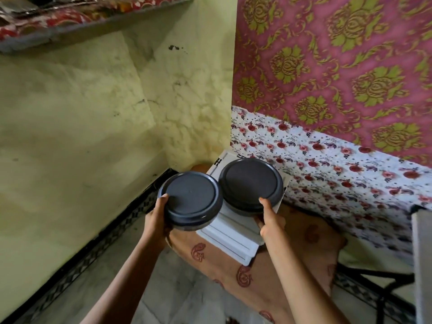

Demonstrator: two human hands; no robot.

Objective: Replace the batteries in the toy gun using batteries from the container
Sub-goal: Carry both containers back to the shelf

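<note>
Two round containers with smooth dark grey lids, side by side. The left hand (155,216) holds the left container (190,202) off a white plastic box (233,239); the right container (251,183) seems to rest on it, gripped by the right hand (268,220). Fingers wrap each wall, thumbs at the lid rims. Probably stiff, light, slightly slippery plastic, best held by the wall

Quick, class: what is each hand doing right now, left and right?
Left hand: grips the left dark-lidded container.
Right hand: grips the right dark-lidded container.
</note>
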